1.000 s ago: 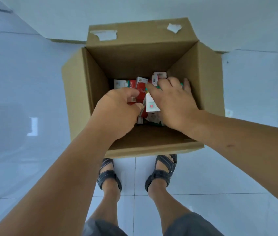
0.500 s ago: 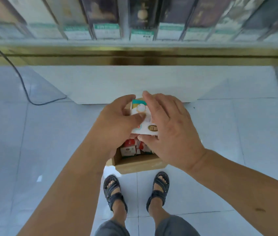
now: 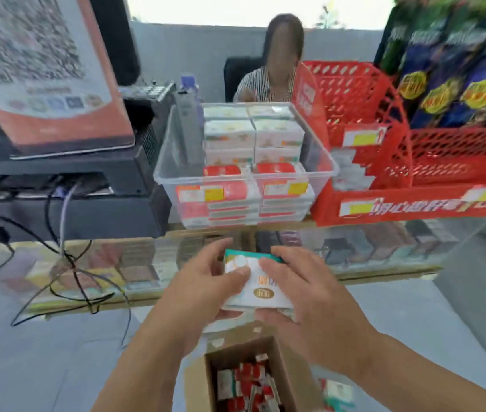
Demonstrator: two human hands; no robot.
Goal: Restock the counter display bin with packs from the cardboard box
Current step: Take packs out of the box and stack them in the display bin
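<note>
Head view. Change against a second ago: both hands are out of the cardboard box (image 3: pixel 287 379) and the view has come up off the floor onto the counter (image 3: pixel 384 251). So the pick is done and we're mid-carry.

Left hand (image 3: pixel 206 286) and right hand (image 3: pixel 304 295) both grip one small stack of packs (image 3: pixel 261 289), white with a teal top edge. The left thumb lies on top with the fingers curled under. The right fingers lie over the top face with the thumb at the near edge.

The stack sits in front of the counter's edge, above the box and below the clear display bin (image 3: pixel 170 153), not yet over it. More red packs (image 3: pixel 247 382) remain in the box.

The bin holds white packs at the back and red ones at the front, and looks fairly full. We can't tell where the free slot is because the frame is blurred. We judge the next step is to lift the stack over the bin's front rim and place it.
</note>
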